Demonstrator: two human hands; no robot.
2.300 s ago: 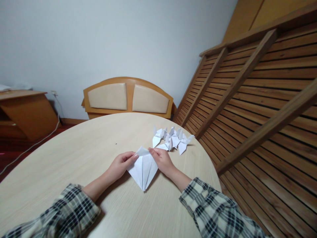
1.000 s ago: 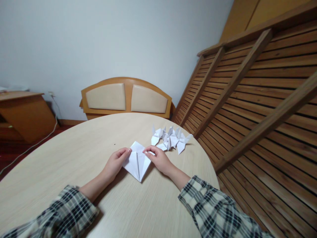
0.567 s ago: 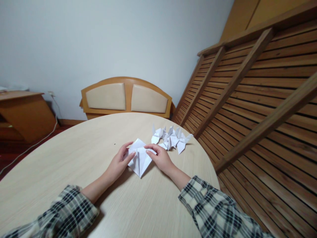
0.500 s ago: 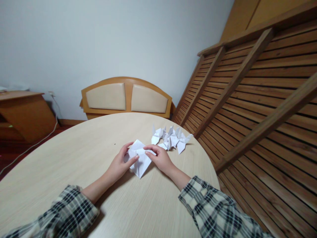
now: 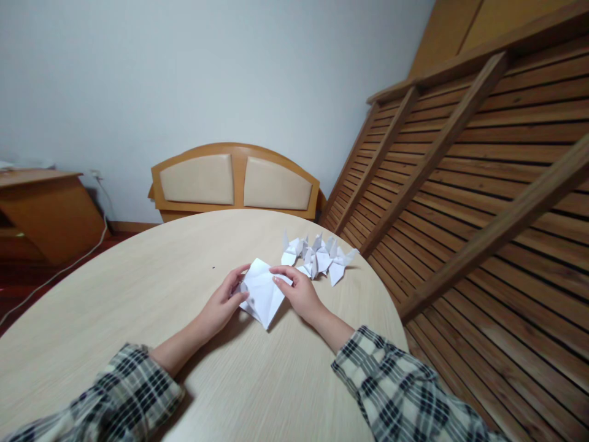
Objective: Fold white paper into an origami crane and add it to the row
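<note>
Head-worn camera, looking from above the near side of a round table (image 5: 138, 288), forward and down: left hand (image 5: 226, 297) and right hand (image 5: 299, 294) fairly near, below centre; headboard (image 5: 238, 178) and wall (image 5: 230, 73) farther off, ahead.

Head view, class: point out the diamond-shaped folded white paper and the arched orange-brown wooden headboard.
Diamond-shaped folded white paper (image 5: 265, 296): head view, middle of its upper face.
Arched orange-brown wooden headboard (image 5: 238, 179): head view, its central upright strip.
</note>
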